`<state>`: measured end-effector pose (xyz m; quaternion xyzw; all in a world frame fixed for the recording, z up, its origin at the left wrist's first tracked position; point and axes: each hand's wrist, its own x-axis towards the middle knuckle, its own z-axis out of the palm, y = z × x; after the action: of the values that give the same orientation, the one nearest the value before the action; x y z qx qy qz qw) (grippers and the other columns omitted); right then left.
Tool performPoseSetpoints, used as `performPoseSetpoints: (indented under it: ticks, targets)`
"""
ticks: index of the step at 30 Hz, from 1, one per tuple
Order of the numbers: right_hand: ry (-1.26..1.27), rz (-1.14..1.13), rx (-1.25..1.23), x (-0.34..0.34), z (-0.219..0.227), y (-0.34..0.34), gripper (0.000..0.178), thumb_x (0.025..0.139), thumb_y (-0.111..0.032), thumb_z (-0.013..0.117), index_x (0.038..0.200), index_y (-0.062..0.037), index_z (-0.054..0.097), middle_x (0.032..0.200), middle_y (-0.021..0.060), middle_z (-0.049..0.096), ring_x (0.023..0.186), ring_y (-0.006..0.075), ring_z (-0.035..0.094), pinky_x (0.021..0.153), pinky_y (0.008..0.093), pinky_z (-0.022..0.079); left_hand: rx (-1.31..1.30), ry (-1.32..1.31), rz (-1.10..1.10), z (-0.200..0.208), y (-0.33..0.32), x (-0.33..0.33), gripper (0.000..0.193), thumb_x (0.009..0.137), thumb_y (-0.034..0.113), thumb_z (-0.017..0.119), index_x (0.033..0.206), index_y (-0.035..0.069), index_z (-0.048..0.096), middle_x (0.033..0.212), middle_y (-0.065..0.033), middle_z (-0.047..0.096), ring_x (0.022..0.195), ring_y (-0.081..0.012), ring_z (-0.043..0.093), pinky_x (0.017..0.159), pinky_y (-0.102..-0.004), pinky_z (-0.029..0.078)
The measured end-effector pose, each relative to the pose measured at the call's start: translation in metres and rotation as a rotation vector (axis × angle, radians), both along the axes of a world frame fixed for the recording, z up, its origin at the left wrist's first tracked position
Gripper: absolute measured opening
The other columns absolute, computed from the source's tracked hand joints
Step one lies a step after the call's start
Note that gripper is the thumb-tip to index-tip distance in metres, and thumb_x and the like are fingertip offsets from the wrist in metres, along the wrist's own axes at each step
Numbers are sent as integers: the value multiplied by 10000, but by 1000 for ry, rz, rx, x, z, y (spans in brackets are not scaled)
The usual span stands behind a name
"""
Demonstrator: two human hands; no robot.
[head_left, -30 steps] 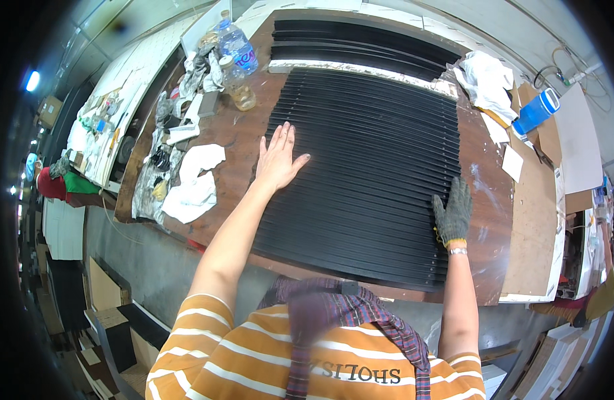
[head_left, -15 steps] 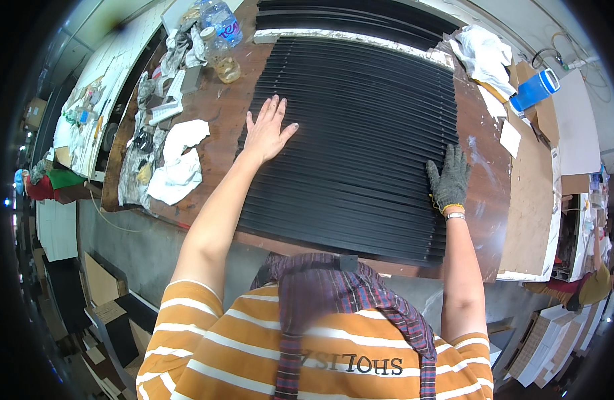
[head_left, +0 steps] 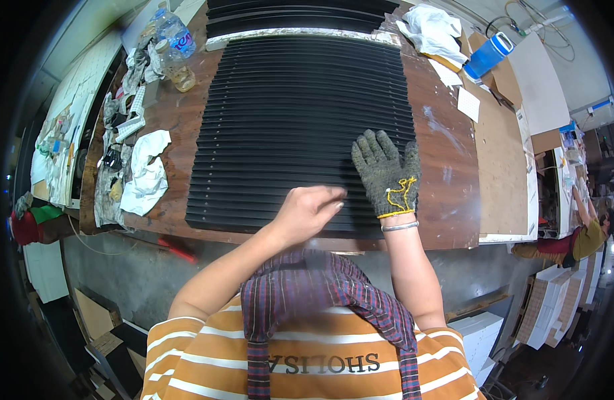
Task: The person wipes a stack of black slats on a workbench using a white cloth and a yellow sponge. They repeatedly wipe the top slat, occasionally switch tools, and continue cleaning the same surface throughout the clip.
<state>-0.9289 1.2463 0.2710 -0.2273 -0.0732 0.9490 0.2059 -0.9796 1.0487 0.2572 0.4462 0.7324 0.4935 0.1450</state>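
A stack of black pleated sheeting [head_left: 287, 133], ridged crosswise, lies on the brown wooden table. My right hand [head_left: 389, 173], in a dark grey knitted glove with a yellow cuff and loose yellow thread, is held over the near right part of the sheeting. Its fingers are spread with nothing in them, palm side hidden. My bare left hand [head_left: 307, 212] is over the near edge, just left of the glove. Its fingers are bent toward the glove and smeared by motion, so I cannot tell whether they hold anything.
A pale worn bar [head_left: 300, 32] lies across the far end, with more black pleats beyond. Plastic bottles [head_left: 174, 33], rags and white cloth [head_left: 147, 175] stand left on the table [head_left: 447, 193]. At right are a blue bottle [head_left: 487, 57], white cloth and cardboard. Another person [head_left: 584, 240] is far right.
My left hand has left the sheeting's left side and come right and nearer, beside the glove. My gloved right hand has shifted left and tilted. The view has turned a little.
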Motion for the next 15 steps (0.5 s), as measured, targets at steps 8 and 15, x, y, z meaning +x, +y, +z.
performPoseSetpoints:
  ticks: [8,15]
  targets:
    - [-314,38,801,48,-33,24,527,993,-352,716,1370,0,609,1446,218,569,1357,311,534,1180,464,417,-108,355,-130,21,14,18,584,894,255,771,1417,58,601,1288,-125,666,1191,-304,633,1019,-468,488]
    - [-842,437,2377,127,-45,9,918,831,-454,802,1550,-3,452,1620,263,398,1532,436,312,1276,548,196,-739,436,64,-42,-65,14,1042,889,493,740,1664,43,210,1738,-147,219,1613,-316,187,1271,-622,126]
